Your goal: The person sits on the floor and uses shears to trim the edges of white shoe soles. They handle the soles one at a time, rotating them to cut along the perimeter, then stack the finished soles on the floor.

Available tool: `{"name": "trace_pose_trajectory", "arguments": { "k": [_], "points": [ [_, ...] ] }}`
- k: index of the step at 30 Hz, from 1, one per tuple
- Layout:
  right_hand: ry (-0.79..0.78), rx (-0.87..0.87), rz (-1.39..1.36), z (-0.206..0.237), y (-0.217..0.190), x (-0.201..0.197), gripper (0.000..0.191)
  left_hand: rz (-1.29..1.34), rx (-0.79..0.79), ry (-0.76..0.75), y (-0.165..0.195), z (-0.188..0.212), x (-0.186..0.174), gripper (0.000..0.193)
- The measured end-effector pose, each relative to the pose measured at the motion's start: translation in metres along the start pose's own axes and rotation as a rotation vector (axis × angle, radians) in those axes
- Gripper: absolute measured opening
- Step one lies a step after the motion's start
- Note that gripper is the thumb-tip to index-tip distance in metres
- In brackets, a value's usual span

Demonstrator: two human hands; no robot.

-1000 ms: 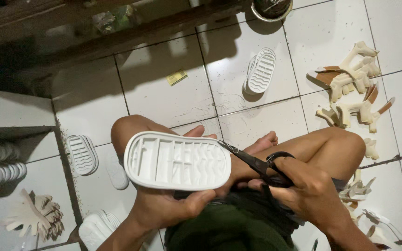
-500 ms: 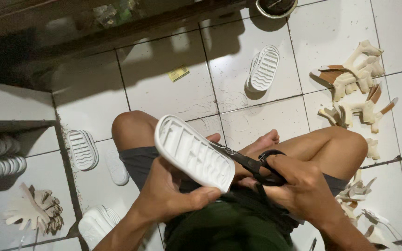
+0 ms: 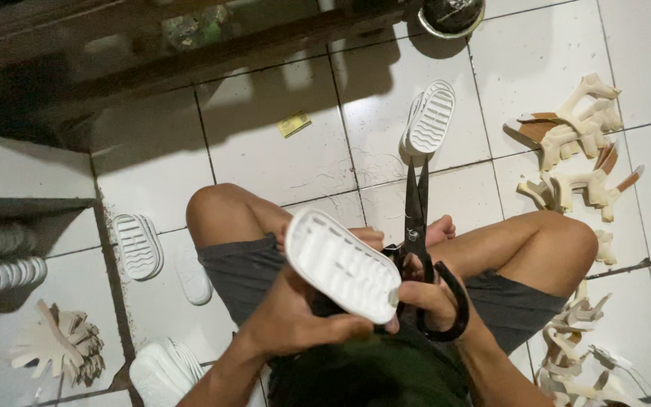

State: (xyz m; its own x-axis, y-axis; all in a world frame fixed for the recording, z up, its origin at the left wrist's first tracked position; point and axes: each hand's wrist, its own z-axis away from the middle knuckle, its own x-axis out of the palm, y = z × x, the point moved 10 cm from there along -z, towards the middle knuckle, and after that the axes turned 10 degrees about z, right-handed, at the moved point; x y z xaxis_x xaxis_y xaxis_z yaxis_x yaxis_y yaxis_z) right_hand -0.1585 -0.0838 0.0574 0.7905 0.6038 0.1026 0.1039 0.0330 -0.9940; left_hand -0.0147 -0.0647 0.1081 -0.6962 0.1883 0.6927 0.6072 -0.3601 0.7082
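Sole [image 3: 343, 265], white and ridged, sits tilted over your lap, your left hand [image 3: 303, 325] fingers wrapped around its lower edge. Your right hand [image 3: 432, 295] fingers grip black scissors [image 3: 418, 226], blades nearly closed, pointing toward the tiled floor [image 3: 265, 151].

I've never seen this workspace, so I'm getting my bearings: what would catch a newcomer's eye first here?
First, the white shoe sole held in the left hand over the lap, with black scissors in the right hand pointing away, blades nearly closed. Next, the beige offcuts heaped on the white tiled floor to the right, and another sole lying ahead.
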Motion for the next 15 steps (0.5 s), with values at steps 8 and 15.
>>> {"name": "trace_pose_trajectory", "arguments": {
  "k": [8,15],
  "points": [
    [0.274,0.519,-0.543,0.026,0.046,-0.005,0.02,0.23,0.187,0.234,0.006,0.003,-0.027,0.097],
    [0.133,0.586,-0.062,0.047,0.028,-0.019,0.036,0.236,0.335,0.245,0.026,0.006,-0.029,0.072]
  ]
}}
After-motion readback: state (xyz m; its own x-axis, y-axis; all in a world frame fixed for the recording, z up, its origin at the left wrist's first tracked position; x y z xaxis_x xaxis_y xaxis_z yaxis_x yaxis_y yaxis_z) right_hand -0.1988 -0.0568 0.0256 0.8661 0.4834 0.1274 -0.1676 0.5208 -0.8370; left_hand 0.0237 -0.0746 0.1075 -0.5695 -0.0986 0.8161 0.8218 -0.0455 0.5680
